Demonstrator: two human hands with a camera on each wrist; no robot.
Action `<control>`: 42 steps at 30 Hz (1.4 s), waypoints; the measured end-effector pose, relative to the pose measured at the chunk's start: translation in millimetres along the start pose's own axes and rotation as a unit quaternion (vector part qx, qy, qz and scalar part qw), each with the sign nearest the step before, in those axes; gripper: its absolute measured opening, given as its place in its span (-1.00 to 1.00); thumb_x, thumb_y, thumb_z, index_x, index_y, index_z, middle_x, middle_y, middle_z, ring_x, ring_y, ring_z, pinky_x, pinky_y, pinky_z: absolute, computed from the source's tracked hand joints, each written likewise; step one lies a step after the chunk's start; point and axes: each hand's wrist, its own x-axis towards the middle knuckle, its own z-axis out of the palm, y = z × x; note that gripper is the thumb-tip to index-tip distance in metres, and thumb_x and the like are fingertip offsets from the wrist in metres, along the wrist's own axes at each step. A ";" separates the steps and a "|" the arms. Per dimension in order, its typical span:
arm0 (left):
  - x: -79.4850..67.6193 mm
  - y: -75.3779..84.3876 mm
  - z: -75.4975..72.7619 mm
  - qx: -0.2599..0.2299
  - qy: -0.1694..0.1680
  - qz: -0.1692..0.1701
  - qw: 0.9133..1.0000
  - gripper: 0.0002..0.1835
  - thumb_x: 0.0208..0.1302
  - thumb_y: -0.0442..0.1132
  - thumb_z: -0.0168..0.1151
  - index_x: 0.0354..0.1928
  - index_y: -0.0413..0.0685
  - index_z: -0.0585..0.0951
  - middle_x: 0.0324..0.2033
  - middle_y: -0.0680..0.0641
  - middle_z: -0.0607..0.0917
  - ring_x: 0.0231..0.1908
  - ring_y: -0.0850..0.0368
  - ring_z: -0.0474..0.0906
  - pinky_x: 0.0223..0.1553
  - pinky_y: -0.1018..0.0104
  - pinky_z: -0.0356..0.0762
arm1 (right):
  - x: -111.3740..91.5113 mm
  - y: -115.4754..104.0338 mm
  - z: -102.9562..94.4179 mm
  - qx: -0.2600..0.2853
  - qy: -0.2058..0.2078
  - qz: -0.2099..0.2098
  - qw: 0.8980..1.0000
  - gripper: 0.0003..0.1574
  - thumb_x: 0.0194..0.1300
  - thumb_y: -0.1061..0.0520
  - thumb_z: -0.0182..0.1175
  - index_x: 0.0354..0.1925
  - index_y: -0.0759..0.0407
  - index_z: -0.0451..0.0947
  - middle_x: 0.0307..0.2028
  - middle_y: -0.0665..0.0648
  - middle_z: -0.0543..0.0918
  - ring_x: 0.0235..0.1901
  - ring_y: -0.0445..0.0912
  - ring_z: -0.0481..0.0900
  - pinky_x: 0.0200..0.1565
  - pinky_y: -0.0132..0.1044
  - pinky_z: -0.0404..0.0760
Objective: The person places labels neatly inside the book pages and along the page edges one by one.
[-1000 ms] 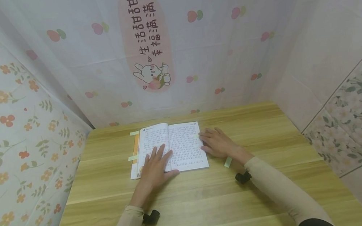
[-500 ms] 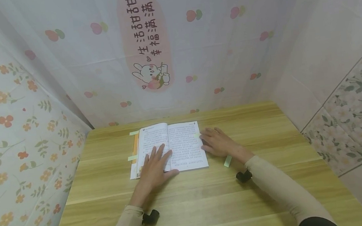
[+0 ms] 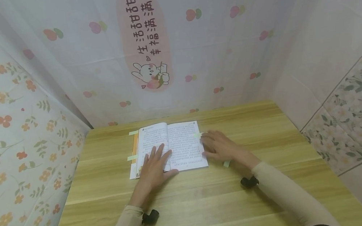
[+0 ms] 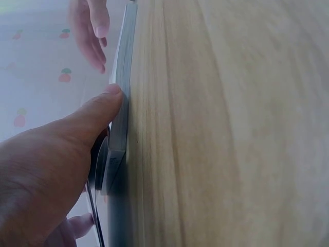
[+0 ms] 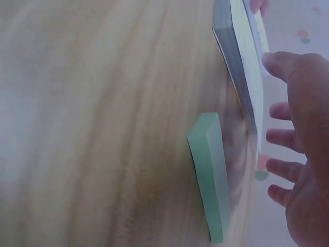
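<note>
Open book [image 3: 185, 145] under my spread left hand [image 3: 153, 169], right hand [image 3: 219, 146] loose-fingered at its edge, sticky-note pad [image 5: 207, 175] near that hand

The left hand [image 4: 46, 170] rests its thumb on the book [image 4: 120, 118]; beyond that thumb, the right hand [image 4: 85, 28] hovers near the book. Surface [image 4: 221, 128] shows beside the left hand.
</note>
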 end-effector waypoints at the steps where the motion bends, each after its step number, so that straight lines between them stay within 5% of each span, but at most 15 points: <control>1: -0.2 0.0 -0.1 0.000 -0.001 -0.001 1.000 -0.05 0.43 0.38 0.45 0.72 0.19 0.42 0.83 -0.18 0.15 0.81 -0.44 0.02 0.74 -0.59 0.03 | -1.3 -0.9 0.6 -0.001 -0.003 0.001 1.000 -0.19 0.64 -0.23 0.28 0.57 0.23 0.51 0.62 0.39 0.50 0.69 0.43 0.33 0.72 0.45 0.24; 24: 0.2 0.6 0.2 0.000 -0.013 -0.009 1.000 -0.03 0.45 0.43 0.41 0.75 0.22 0.38 0.85 -0.15 0.09 0.83 -0.39 -0.06 0.77 -0.55 -0.02 | -28.6 -29.2 6.9 -0.006 -0.028 0.002 1.000 -0.04 0.58 -0.38 0.31 0.64 0.14 0.47 0.70 0.32 0.40 0.75 0.36 0.24 0.77 0.36 0.20; 42: 1.6 -1.1 0.9 -0.001 -0.020 -0.008 1.000 -0.02 0.46 0.43 0.40 0.77 0.23 0.35 0.86 -0.14 0.07 0.84 -0.40 -0.08 0.77 -0.55 -0.05 | -29.7 -30.3 13.9 -0.052 -0.019 -0.010 0.998 -0.09 0.58 -0.37 0.33 0.58 0.15 0.54 0.66 0.29 0.47 0.70 0.29 0.35 0.75 0.28 0.29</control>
